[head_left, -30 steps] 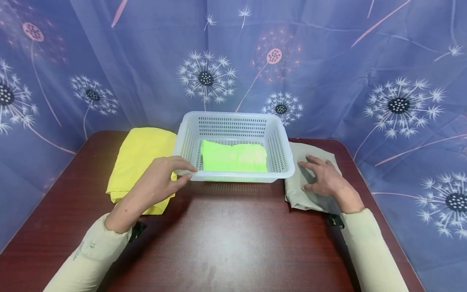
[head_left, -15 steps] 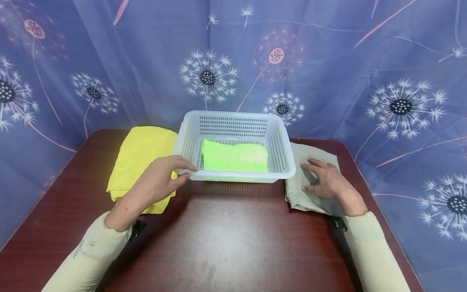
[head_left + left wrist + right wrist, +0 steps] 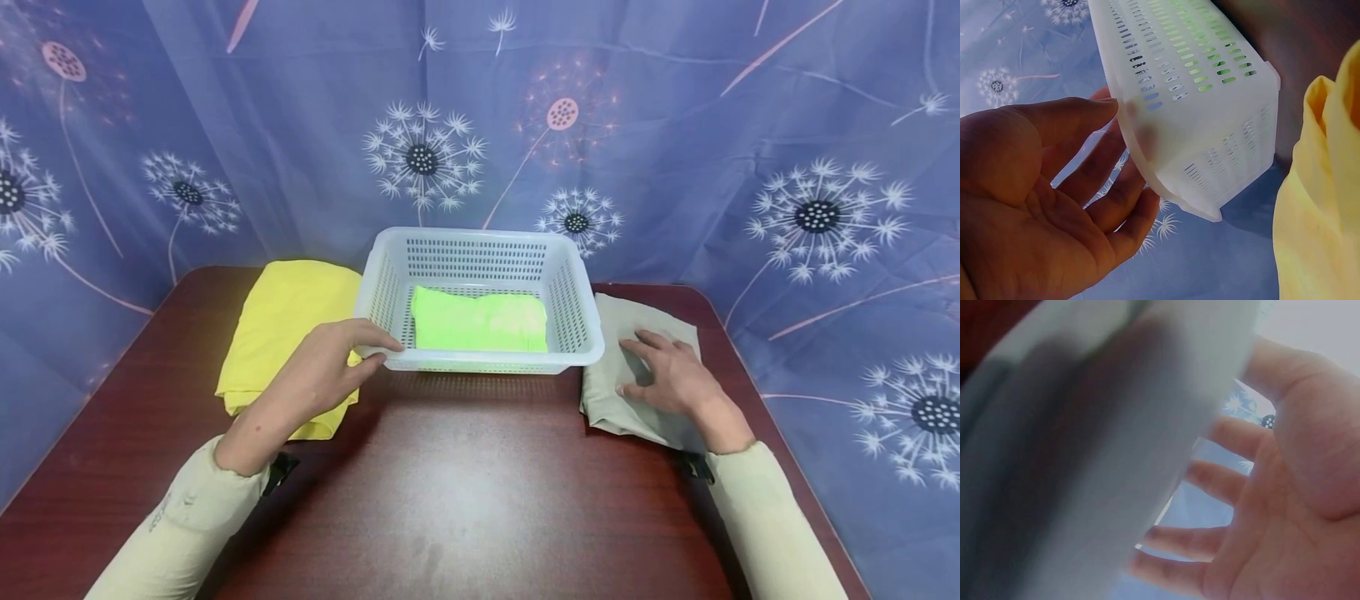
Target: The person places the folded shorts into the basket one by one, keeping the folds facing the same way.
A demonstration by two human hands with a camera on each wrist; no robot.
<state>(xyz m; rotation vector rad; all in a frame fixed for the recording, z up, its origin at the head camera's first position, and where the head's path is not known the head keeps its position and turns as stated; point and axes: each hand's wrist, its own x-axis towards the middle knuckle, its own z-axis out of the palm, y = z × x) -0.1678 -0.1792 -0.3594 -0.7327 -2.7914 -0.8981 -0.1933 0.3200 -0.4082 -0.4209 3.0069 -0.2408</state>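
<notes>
A pale, perforated plastic basket (image 3: 480,360) stands at the back middle of the table, with a folded bright green cloth (image 3: 480,323) lying inside. My left hand (image 3: 322,367) pinches its near left corner. In the left wrist view, the thumb (image 3: 1079,112) is at the rim while the other fingers reach in behind it. My right hand (image 3: 671,375) lies over a folded grey cloth (image 3: 611,392) right of the basket, its fingers spread and slightly bent. The right wrist view has the blurred grey fabric (image 3: 1097,456) up close, hiding some fingertips.
A folded yellow cloth (image 3: 281,325) lies left of the basket, partly under my left forearm in the head view. The dark red wooden table (image 3: 465,500) ends at a blue curtain (image 3: 315,150) printed with dandelions, behind and at both sides.
My right hand has shifted slightly toward me on the grey cloth, whose outline has changed a little. The left hand and basket stay put.
</notes>
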